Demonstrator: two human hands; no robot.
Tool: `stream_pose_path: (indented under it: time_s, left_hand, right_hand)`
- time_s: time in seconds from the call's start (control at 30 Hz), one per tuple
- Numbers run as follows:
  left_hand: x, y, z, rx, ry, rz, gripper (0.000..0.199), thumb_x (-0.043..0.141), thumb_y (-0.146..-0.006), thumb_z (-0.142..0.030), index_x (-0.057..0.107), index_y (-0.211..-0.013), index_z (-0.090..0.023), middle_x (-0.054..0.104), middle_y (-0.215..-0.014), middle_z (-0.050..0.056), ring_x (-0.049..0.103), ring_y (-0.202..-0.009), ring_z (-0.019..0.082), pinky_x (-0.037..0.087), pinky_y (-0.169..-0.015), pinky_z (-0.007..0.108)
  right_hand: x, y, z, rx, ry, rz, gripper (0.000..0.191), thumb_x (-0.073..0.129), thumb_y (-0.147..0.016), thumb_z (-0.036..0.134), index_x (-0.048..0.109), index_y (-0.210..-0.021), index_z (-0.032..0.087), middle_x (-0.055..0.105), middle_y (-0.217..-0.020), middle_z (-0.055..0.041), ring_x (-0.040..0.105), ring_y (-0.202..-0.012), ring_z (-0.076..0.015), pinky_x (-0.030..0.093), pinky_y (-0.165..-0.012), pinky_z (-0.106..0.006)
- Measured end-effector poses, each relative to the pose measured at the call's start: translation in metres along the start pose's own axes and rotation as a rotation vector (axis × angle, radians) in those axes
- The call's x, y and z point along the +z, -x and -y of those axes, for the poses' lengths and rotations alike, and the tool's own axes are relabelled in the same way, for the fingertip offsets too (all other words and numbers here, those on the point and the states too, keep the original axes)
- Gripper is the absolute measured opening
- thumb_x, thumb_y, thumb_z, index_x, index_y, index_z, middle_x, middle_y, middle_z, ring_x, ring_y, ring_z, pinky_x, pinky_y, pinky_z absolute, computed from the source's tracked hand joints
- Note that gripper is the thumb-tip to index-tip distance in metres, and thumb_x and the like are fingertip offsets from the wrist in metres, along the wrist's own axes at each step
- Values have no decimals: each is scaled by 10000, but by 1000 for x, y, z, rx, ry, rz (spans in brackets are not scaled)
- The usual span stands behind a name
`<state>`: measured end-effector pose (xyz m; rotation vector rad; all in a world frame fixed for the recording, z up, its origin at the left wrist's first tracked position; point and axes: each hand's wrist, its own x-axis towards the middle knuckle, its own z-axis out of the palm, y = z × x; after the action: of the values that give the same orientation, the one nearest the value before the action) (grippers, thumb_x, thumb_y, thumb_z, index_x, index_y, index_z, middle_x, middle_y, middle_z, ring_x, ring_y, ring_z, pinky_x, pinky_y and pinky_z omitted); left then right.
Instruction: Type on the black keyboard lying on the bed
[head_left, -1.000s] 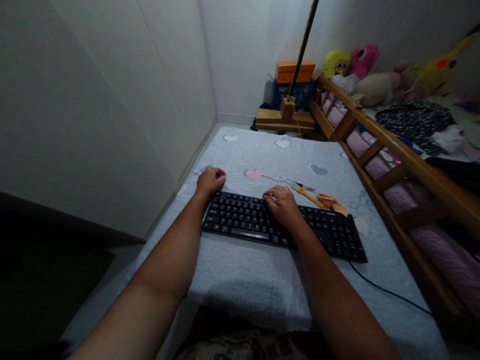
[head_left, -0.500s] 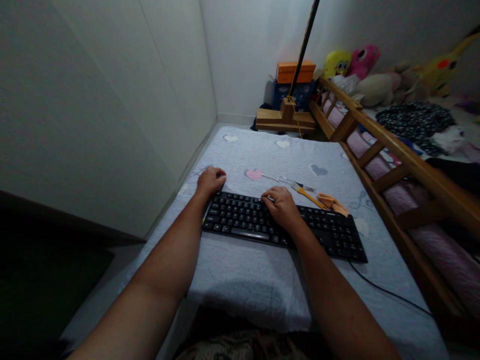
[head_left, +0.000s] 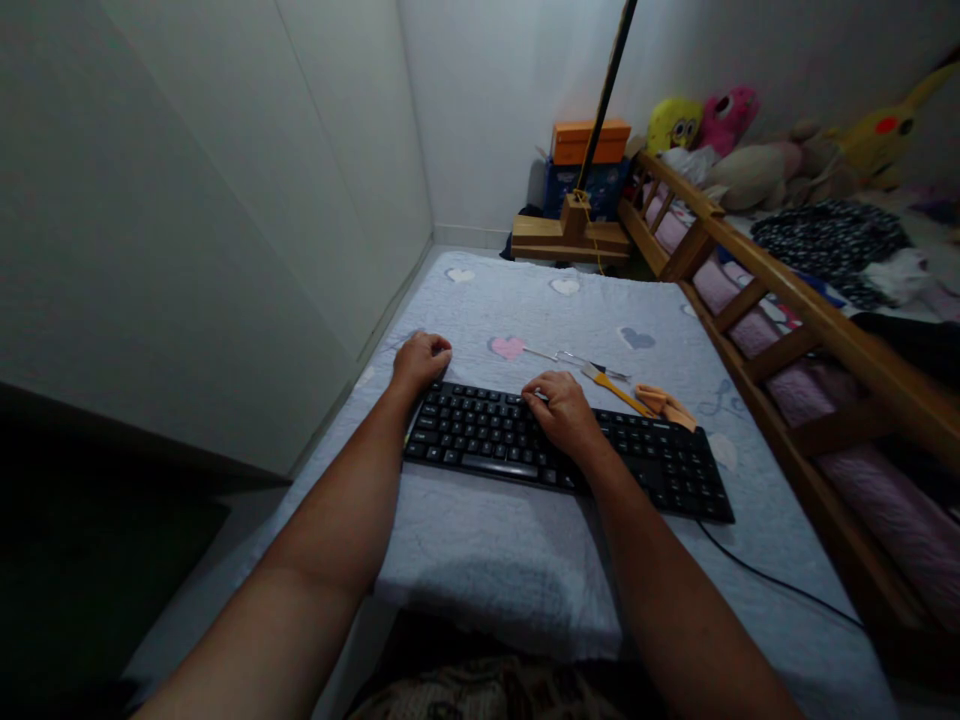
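A black computer keyboard (head_left: 480, 430) lies flat on the cloth-covered table, its space bar towards me. At its far left corner is my left hand (head_left: 420, 360), fingers curled and held together; whatever lies between them is hidden. My right hand (head_left: 559, 405) rests over the middle of the keyboard, its thumb and fingertips drawn together above the top row of keys. What they may pinch is too small to make out. Just beyond the keyboard lie a brush (head_left: 619, 390) with a yellow handle, a folded orange cloth (head_left: 664, 405) and thin metal tools (head_left: 589, 362).
The light blue cloth (head_left: 510, 300) with heart patterns covers the table. A black cable (head_left: 780, 580) runs off to the right. A wooden bed rail (head_left: 795, 275) borders the right side, a pale cabinet (head_left: 247, 220) the left. A wooden stand (head_left: 574, 235) and boxes (head_left: 591, 143) are behind.
The view shifts very slightly. Both hands and the keyboard stay practically where they were.
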<state>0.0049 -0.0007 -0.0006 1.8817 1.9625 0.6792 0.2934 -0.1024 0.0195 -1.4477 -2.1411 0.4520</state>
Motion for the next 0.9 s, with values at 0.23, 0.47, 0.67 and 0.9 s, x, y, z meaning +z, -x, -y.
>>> stream_pose_path:
  time_s: [0.23,0.47,0.67,0.9]
  left_hand:
    - [0,0,1,0,5,18,231,697,-929,-265,875,-1071,-226,745,-1144,98,722,-1086,269,582,-1071,406]
    - [4,-2,3,-2,-1,0,230,700,-922,-264,877,-1064,-228,744,-1140,87,720,-1083,264,577,-1078,393]
    - [2,-1,2,-3,-3,7,213,702,-930,-249,867,-1061,-222,743,-1159,103,716,-1107,274,571,-1080,404]
    - [0,0,0,-1,-4,10,201,702,-933,-245,864,-1051,-224,743,-1149,98,718,-1116,271,566,-1085,394]
  right_hand:
    - [3,-1,-1,33,19,-15,201,682,-1074,191,867,-1025,253,817,-1115,-108,668,-1135,-302,489,-1045,-445]
    - [3,-1,0,12,10,-19,204,680,-1067,177,856,-996,251,818,-1103,-104,662,-1121,-300,483,-1034,-442]
    - [2,1,1,-1,18,0,195,687,-1057,169,844,-977,252,813,-1090,-96,664,-1099,-289,481,-1037,-435]
    - [0,2,4,-14,-6,14,195,680,-1054,175,837,-968,249,814,-1082,-96,663,-1103,-289,483,-1042,-437]
